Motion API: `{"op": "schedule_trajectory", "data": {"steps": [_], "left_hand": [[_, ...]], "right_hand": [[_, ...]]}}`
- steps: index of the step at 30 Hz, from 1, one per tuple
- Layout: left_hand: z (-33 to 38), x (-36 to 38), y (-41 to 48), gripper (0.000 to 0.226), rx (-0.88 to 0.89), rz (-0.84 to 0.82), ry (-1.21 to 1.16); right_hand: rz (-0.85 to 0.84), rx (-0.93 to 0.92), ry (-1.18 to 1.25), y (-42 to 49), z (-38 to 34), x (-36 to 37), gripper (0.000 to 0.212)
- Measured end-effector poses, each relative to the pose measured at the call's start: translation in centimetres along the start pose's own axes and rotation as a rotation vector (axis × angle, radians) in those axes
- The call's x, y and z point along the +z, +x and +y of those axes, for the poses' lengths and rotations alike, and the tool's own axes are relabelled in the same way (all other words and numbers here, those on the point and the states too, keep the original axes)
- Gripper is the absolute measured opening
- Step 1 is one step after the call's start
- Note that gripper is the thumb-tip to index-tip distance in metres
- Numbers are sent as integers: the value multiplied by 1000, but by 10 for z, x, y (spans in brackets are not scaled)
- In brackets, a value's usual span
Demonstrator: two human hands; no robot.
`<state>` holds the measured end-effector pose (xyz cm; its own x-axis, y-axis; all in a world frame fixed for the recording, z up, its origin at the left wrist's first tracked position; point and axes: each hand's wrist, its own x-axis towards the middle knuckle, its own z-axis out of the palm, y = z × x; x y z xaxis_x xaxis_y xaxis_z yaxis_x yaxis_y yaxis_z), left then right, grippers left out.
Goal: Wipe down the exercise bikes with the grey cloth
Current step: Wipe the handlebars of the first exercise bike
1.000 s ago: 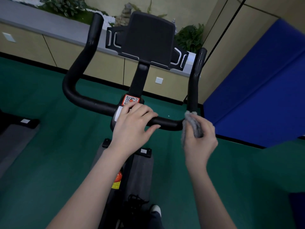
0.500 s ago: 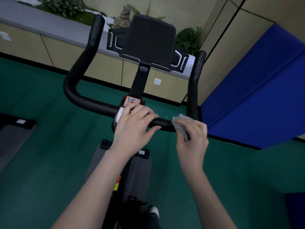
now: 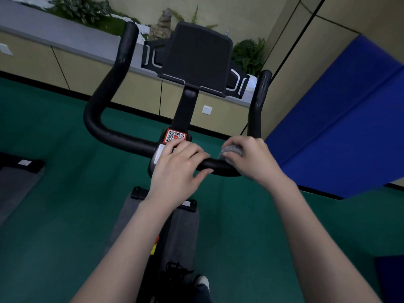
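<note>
The right hand (image 3: 254, 159) is curled tight round the grey cloth (image 3: 232, 151), pressing the bunched wad onto the right part of the handlebar (image 3: 122, 139), just where the black crossbar bends up into the right grip; only a small rounded lump of cloth shows between thumb and fingers, the rest hidden under the palm; the left hand (image 3: 178, 171) lies on the middle of the same bar, fingers loosely bent over the top and thumb stretched along the near side, so it grips the bar without closing fully round it; the two hands are near each other with a short bare stretch of bar between them; just above the left fingers sits a red-edged QR sticker (image 3: 175, 136) on the stem that carries the dark console (image 3: 197, 56); the exercise bike (image 3: 185, 110) stands on a green floor (image 3: 56, 204), with a grey mat (image 3: 131, 217) under its base; a blue pad (image 3: 341, 127) leans against the wall to the right; a ledge with green plants (image 3: 249, 54) runs behind the console.
</note>
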<state>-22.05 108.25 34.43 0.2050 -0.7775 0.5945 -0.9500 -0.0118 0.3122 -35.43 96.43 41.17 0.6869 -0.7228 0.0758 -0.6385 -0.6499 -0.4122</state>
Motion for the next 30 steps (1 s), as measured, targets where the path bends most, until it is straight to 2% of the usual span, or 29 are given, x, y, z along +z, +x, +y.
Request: {"op": "schedule_trajectory", "data": {"steps": [6,9,13,19,21,23,27,30], "left_hand": [[0,0,-2,25,5,-3,-8],[0,0,-2,25,0,-11,-12],[0,-1,-1,25,1,-14,-14],[-1,0,-1,25,15,4,-8],[-2,1,-1,25,13,10,-7],[-2,2,-1,25,9,15,-3],[-2,5,-1,25,13,24,5],[-2,5,-2,26,15,19,16]], "right_hand": [[-340,-70,-43,17,7,-14,6],[-480,-94,-155,31,7,-22,6],[-572,-63,-224,45,4,-19,8],[-585,-79,-68,43,7,-24,6],[-507,-124,-44,33,15,-27,6],[-323,-157,45,14,25,-20,7],[295,-171,319,-32,36,25,14],[677,-64,402,-44,27,62,19]]}}
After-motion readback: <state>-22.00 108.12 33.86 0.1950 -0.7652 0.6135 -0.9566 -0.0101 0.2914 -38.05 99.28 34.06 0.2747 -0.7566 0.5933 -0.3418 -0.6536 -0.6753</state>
